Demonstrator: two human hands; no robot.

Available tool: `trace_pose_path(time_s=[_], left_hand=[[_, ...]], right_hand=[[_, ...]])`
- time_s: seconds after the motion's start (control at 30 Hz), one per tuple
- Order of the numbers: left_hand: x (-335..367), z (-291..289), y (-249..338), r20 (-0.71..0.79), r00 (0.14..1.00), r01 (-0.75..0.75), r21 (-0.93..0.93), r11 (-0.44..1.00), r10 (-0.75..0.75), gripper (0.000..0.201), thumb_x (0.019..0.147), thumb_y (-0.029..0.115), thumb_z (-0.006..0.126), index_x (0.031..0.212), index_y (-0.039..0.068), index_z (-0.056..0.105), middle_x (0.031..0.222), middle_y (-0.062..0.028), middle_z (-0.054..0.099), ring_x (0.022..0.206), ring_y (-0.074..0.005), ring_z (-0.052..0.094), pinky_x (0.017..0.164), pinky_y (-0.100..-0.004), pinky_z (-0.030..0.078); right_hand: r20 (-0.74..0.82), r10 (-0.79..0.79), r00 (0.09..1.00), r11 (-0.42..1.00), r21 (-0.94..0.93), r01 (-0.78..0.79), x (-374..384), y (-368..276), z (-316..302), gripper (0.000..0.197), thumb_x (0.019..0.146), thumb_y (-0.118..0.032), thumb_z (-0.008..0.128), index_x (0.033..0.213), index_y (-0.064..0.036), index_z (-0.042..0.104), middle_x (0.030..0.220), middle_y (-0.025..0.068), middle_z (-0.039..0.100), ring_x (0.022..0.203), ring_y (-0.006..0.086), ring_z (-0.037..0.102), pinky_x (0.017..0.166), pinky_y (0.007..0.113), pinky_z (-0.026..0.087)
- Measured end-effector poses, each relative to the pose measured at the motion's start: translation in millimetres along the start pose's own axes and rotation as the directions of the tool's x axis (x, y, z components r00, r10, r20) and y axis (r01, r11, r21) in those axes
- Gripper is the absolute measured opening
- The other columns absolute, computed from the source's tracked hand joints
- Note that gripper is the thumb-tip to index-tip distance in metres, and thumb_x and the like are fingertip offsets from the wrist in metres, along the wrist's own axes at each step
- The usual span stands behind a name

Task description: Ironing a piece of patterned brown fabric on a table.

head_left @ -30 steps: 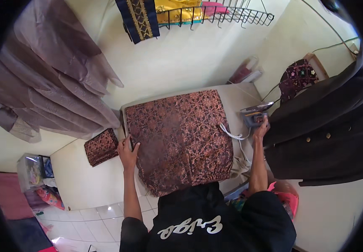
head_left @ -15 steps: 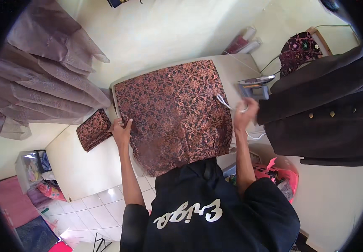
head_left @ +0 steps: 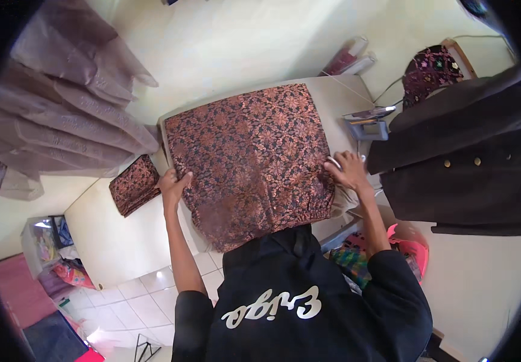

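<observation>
A black garment with a copper-brown floral pattern (head_left: 242,151) lies spread over a padded pale surface in front of me. Its lower edge, nearest my body, looks gathered. At its left edge rests my left hand (head_left: 173,184), thumb on the cloth and fingers apart from it. My right hand (head_left: 351,172) lies at the opposite edge, fingers spread; a bit of white shows by its fingertips. Just left of my left hand, a folded piece of the same patterned cloth (head_left: 134,184) sits on a white surface. Beyond my right hand stands a grey-blue iron (head_left: 366,125).
A dark jacket with gold buttons (head_left: 462,163) hangs at the right, close to the iron. Sheer mauve fabric (head_left: 73,102) hangs at the left. A pink basket (head_left: 416,256) with cloth stands low on the right. Rolled items (head_left: 352,57) lean at the back wall.
My right hand has come down from the white cord it held up, onto the garment's right edge. The loose cord loop no longer lies on the cloth. My left hand stays put.
</observation>
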State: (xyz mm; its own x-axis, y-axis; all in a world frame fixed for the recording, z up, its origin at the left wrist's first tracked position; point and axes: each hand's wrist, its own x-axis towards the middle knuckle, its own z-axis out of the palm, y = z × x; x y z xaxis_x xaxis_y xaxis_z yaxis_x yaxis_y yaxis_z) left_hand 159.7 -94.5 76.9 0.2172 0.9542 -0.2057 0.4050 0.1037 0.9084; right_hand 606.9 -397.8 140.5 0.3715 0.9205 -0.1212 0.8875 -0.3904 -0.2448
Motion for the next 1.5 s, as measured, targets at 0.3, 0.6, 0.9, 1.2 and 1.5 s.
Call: trace_pose_path(time_s=[0.3, 0.6, 0.9, 1.2, 1.5], left_hand=[[-15, -10, 22, 0.279, 0.902, 0.289, 0.174, 0.941, -0.328, 0.034, 0.071, 0.027, 0.086, 0.096, 0.008, 0.072, 0.074, 0.0000, 0.065, 0.062, -0.0092, 0.057, 0.051, -0.0266, 0.043], [-21, -14, 24, 0.270, 0.943, 0.215, -0.055, 0.975, -0.193, 0.022, 0.084, 0.019, 0.078, 0.096, 0.002, 0.070, 0.076, 0.0030, 0.062, 0.067, -0.0052, 0.053, 0.056, -0.0245, 0.041], [-28, -24, 68, 0.041, 0.998, 0.054, -0.298, 0.953, -0.044, 0.020, 0.091, 0.023, 0.072, 0.085, 0.008, 0.060, 0.069, 0.0098, 0.049, 0.057, 0.0005, 0.032, 0.049, -0.0211, 0.023], [-38, -14, 73, 0.014, 0.962, -0.231, -0.478, 0.848, 0.271, 0.030, 0.086, 0.006, 0.074, 0.113, -0.001, 0.060, 0.101, -0.0052, 0.068, 0.094, -0.0111, 0.062, 0.088, -0.0242, 0.047], [-11, -9, 22, -0.262, 0.839, -0.524, -0.152, 0.838, 0.477, 0.028, 0.084, 0.018, 0.078, 0.100, 0.002, 0.061, 0.087, 0.0003, 0.061, 0.079, -0.0098, 0.055, 0.076, -0.0233, 0.044]], right_hand=[[-0.087, 0.113, 0.990, 0.985, 0.141, -0.100, 46, 37, 37, 0.053, 0.077, -0.034, 0.081, 0.111, -0.0075, 0.050, 0.081, 0.0267, 0.064, 0.080, 0.0448, 0.065, 0.072, 0.051, 0.051], [0.185, 0.163, 0.969, 0.768, 0.593, -0.242, 79, 23, 27, 0.048, 0.083, -0.026, 0.077, 0.117, 0.0027, 0.060, 0.100, 0.0141, 0.070, 0.091, 0.0235, 0.067, 0.080, 0.036, 0.051], [0.128, 0.226, 0.966, 0.273, 0.943, -0.189, 59, 6, -19, 0.016, 0.091, -0.013, 0.068, 0.103, -0.0054, 0.060, 0.101, 0.0020, 0.069, 0.088, 0.0086, 0.062, 0.077, 0.026, 0.049], [-0.158, 0.215, 0.964, 0.296, 0.951, 0.089, 22, -5, -20, 0.040, 0.089, -0.004, 0.068, 0.127, -0.0079, 0.054, 0.096, 0.0040, 0.066, 0.094, 0.0118, 0.061, 0.084, 0.028, 0.048], [-0.462, 0.127, 0.877, 0.605, 0.737, 0.301, 28, -1, -2, 0.017, 0.085, -0.007, 0.073, 0.098, 0.0007, 0.068, 0.085, 0.0012, 0.067, 0.079, 0.0087, 0.058, 0.073, 0.025, 0.047]])
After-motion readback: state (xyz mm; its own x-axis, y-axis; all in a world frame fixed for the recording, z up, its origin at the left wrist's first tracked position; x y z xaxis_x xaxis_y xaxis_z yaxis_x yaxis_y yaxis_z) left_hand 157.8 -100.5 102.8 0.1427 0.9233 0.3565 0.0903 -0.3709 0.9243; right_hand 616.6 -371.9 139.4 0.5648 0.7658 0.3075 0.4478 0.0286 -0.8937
